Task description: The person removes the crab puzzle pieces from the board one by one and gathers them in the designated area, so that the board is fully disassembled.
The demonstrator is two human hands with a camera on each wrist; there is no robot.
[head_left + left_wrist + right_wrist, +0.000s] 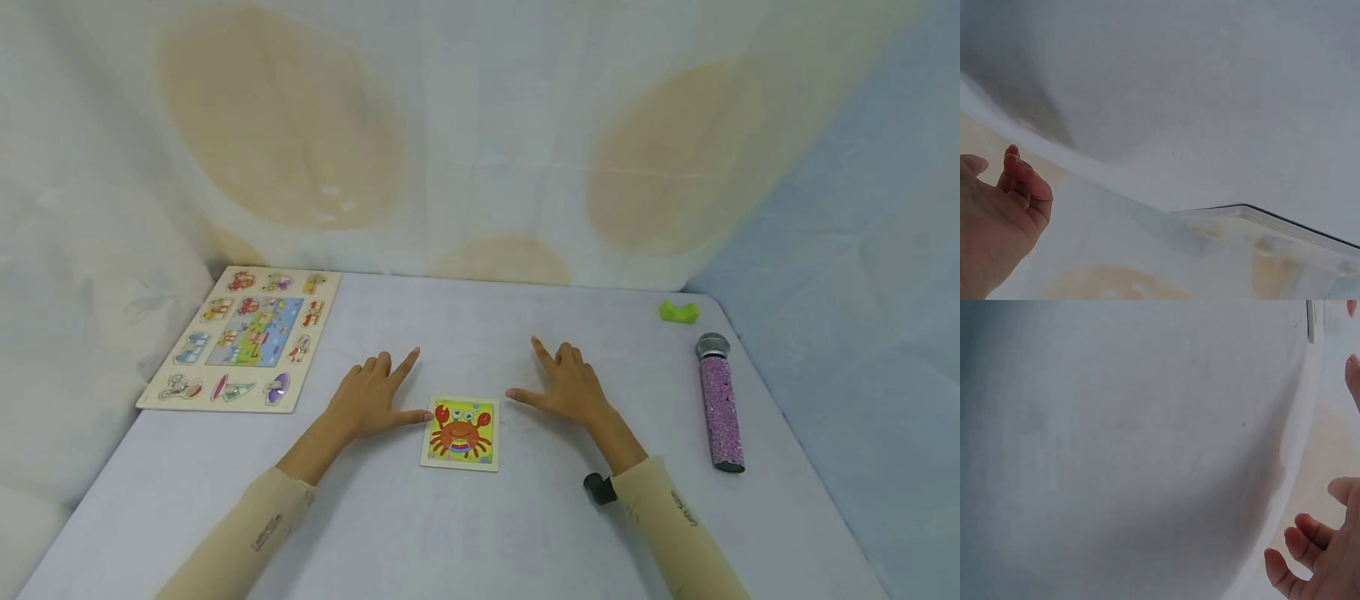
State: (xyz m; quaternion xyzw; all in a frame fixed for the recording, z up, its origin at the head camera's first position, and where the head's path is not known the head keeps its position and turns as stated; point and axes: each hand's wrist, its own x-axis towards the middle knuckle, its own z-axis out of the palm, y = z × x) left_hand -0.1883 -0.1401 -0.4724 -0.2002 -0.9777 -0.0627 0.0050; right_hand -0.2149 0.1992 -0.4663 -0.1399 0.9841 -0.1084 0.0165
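Observation:
Between the two hands lies a small square crab puzzle (pixel 460 433), a red crab on yellow-green inside a pale wooden frame. My left hand (pixel 369 401) is just left of it, index finger and thumb stretched out, the other fingers bent, holding nothing. Its thumb tip reaches the puzzle's left edge; whether it touches I cannot tell. To the upper right of the puzzle hovers my right hand (pixel 570 387), thumb and index finger spread, also with nothing in it. In the wrist views the left hand (pixel 1007 219) and right hand (pixel 1329 559) show loosely bent fingers above the white surface.
A large wooden picture puzzle board (pixel 315 367) lies at the back left. On the right are a microphone (pixel 721 408) with a glittery purple handle and a small lime-green curved piece (pixel 678 312). Cloth walls (pixel 495 150) enclose the white table (pixel 450 533).

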